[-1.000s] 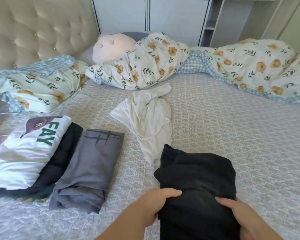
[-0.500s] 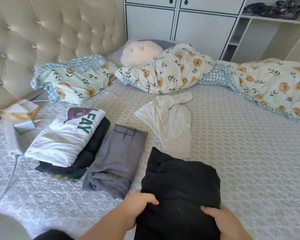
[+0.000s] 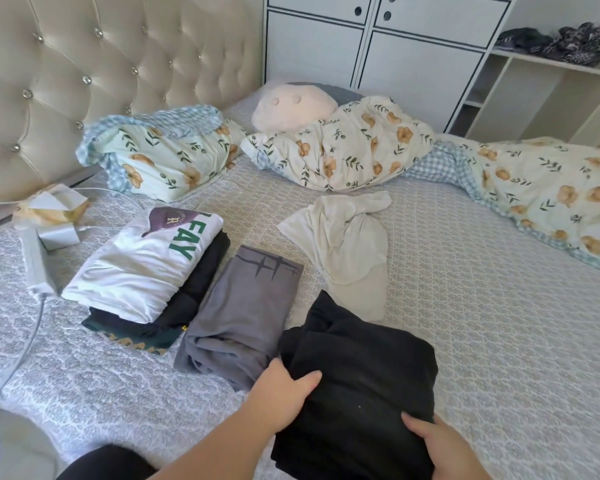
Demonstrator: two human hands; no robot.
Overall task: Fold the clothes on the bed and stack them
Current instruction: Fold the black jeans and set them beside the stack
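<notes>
Both hands grip the folded black garment (image 3: 357, 382) — left hand (image 3: 284, 389) on its left edge, right hand (image 3: 440, 445) at the near corner — and I've carried it leftward; it now overlaps the folded grey shirt (image 3: 246, 313), ready for stacking.

bare bed (image 3: 482, 306) rightward; grey shirt (image 3: 243, 313) crowds the left.
</notes>
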